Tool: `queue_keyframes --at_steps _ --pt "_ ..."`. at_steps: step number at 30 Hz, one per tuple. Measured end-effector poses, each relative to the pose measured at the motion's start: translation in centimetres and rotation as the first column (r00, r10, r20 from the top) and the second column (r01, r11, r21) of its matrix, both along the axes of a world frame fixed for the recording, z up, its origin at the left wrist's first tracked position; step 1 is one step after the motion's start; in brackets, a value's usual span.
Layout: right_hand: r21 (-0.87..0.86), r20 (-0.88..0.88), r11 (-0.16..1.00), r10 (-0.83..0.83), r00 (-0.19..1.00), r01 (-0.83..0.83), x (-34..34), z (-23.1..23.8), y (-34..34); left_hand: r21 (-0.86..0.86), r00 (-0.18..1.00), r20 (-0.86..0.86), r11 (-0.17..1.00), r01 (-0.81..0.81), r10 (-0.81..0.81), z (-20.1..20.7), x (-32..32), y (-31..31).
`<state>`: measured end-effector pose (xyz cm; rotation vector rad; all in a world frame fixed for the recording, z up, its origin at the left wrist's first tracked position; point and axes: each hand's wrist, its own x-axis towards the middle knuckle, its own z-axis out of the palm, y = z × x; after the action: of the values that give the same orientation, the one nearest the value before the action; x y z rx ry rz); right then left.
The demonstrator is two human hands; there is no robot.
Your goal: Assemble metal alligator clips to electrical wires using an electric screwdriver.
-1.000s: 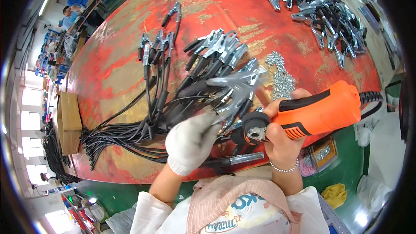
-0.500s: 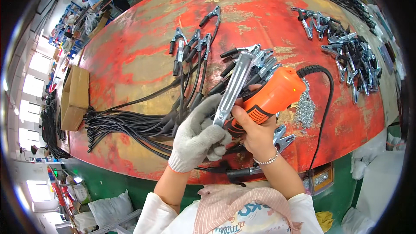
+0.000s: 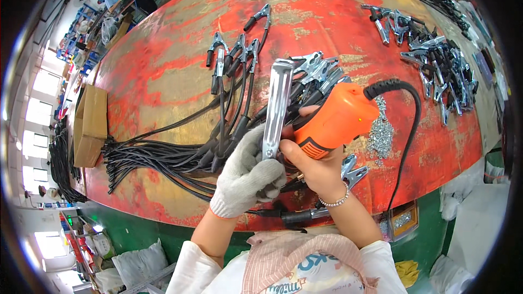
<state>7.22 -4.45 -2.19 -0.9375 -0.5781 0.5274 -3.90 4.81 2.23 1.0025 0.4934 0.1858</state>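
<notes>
Two hands at work above a worn red worktop [image 3: 180, 79]. The gloved left hand [image 3: 248, 171] has its fingers curled around the lower end of a metal clamp [image 3: 277, 109], which stands nearly upright in view; the bare right hand [image 3: 317, 169] grips an orange power tool [image 3: 338, 117] just beside it. The tool's tip is hidden, so contact with the clamp cannot be told, nor whether this clamp is already fastened to a cable. Done, apparently: a cluster of clamps [image 3: 250, 49] beyond the hands, several visibly joined to black cables [image 3: 158, 160]. Left, apparently: a heap of clamps [image 3: 444, 71] at the far right, seemingly without cables, and a pile of small metal fasteners [image 3: 381, 136]. The work thus appears partway through, with the held clamp unfinished.
</notes>
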Motion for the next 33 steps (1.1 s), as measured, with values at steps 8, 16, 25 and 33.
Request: queue_keyframes --at_steps 8,16,25,33 --pt "0.179 0.311 0.8 -0.599 0.738 0.573 1.8 4.3 -6.6 0.002 0.991 -0.02 0.992 -0.129 0.129 -0.7 2.4 -1.2" --pt "0.645 0.135 0.721 -0.433 0.891 0.252 1.7 6.6 -7.3 0.032 0.993 -0.022 0.993 -0.114 0.114 -1.1 3.4 -1.3" --pt "0.677 0.046 0.665 -0.465 0.884 0.315 1.4 6.5 -6.7 0.077 0.992 -0.005 0.989 -0.129 0.13 -1.5 3.5 -1.2" --pt "0.571 -0.026 0.595 -0.676 0.737 0.566 0.8 6.5 -5.1 0.078 0.987 0.006 0.984 -0.162 0.162 -1.9 3.6 -1.3"
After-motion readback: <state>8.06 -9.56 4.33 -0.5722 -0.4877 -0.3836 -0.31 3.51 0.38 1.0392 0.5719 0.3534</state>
